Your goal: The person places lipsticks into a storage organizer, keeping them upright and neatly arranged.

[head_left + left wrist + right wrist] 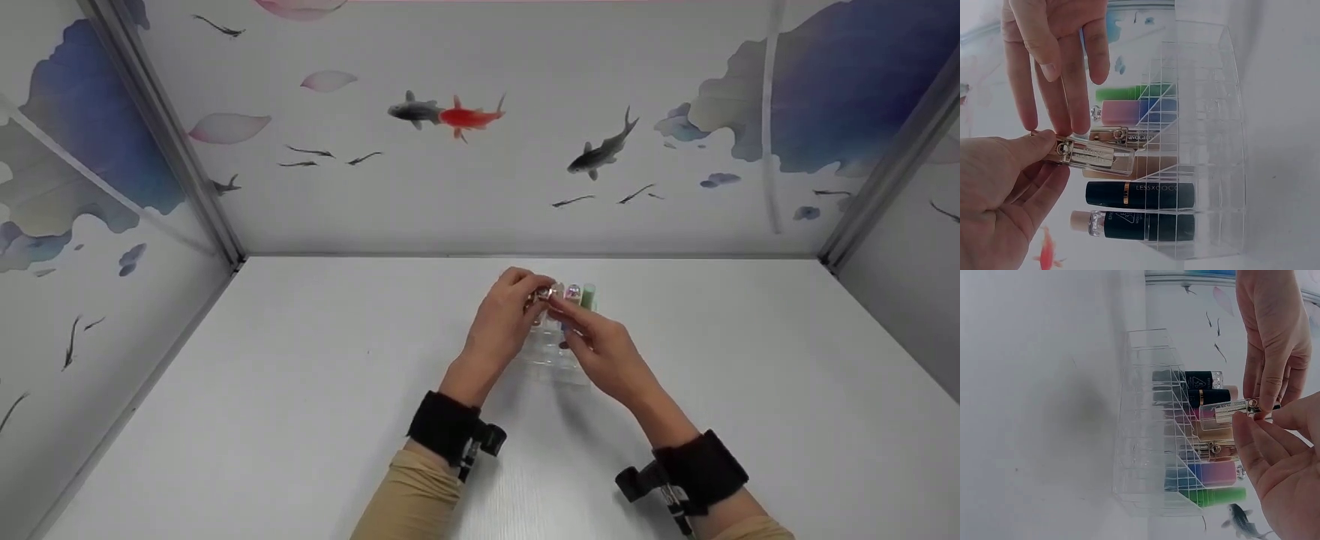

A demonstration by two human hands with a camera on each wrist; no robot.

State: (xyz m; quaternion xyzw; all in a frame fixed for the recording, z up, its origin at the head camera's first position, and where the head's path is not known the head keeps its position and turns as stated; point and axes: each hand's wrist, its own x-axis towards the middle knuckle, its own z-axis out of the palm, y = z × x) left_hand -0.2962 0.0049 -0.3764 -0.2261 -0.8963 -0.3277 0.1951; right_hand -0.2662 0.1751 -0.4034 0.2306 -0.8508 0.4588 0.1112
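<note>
My left hand pinches a clear and gold lipstick tube between thumb and fingers, above a clear stepped lipstick organizer. The right hand reaches in from the other side; its extended fingertips touch the tube, while its thumb stands apart from it in the left wrist view. Along the organizer's back stand several lipsticks: a green tube, a pink and blue one, another gold one and two black ones, one a glossy black tube. The held tube partly covers a tan lipstick.
The organizer's front rows show bare clear compartments. It stands on a white table, near the back wall panel printed with fish. Side panels close off the left and right.
</note>
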